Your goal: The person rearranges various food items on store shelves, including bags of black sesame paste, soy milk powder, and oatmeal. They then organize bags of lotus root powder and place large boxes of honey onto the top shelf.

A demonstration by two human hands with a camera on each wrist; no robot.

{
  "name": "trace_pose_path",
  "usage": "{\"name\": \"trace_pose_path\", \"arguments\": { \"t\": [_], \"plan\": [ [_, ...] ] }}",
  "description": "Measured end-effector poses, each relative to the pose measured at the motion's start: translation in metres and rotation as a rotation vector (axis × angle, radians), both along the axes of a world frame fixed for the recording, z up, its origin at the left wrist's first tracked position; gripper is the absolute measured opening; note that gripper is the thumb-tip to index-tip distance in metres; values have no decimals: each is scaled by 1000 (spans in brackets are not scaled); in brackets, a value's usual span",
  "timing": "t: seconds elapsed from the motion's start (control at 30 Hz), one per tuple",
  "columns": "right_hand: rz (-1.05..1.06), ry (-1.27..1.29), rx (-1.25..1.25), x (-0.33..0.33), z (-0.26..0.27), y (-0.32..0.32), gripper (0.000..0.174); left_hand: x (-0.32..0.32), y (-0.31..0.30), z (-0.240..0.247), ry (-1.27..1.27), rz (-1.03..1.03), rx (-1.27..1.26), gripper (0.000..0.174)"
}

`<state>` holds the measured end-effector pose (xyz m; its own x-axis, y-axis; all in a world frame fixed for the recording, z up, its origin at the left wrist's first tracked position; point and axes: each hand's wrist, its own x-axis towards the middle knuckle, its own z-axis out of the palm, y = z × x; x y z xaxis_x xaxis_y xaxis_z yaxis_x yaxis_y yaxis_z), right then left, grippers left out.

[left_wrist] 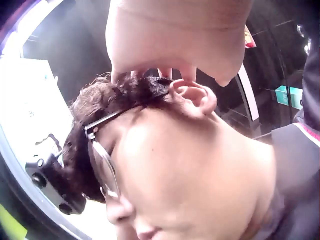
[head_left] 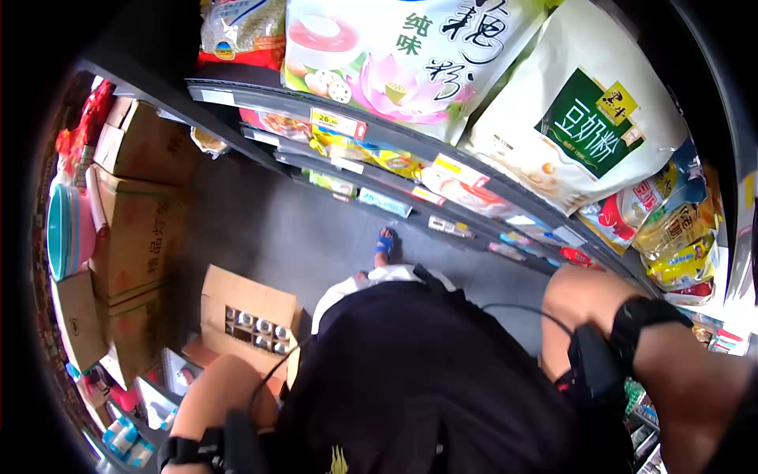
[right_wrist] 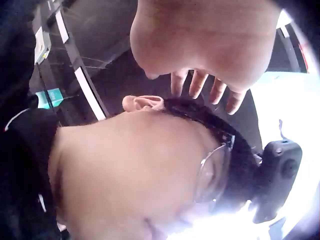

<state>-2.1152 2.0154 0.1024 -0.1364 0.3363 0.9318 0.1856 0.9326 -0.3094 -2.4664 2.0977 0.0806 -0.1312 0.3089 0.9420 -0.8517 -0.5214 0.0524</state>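
Observation:
My left hand is raised to the side of the head in the left wrist view, its heel above the ear. Its fingers reach down to the dark hair, where their tips are partly hidden. In the right wrist view my right hand is beside the other side of the head, fingers spread and slightly bent, close to the hair and head strap; contact is unclear. A black camera sits on the forehead. In the head view, both forearms wear black wrist straps.
A shelf with bagged powders and packets runs along the front and right. Stacked cartons and teal tubs stand at left. An opened carton holding bottles or cans is on the grey floor near the legs.

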Motion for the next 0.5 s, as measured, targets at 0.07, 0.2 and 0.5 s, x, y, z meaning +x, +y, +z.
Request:
{"name": "trace_pose_path", "arguments": {
  "t": [0.07,0.2,0.5],
  "plan": [
    [-36,60,-17,11,-16,16,22,9,16,10,14,50,8,40],
    [-146,188,-77,10,-70,43,23,5,38,11,-60,297,-46,41],
    [-830,-64,-840,-23,-187,113,37,67,210,-166,1041,730,-604,70]
  ]
}}
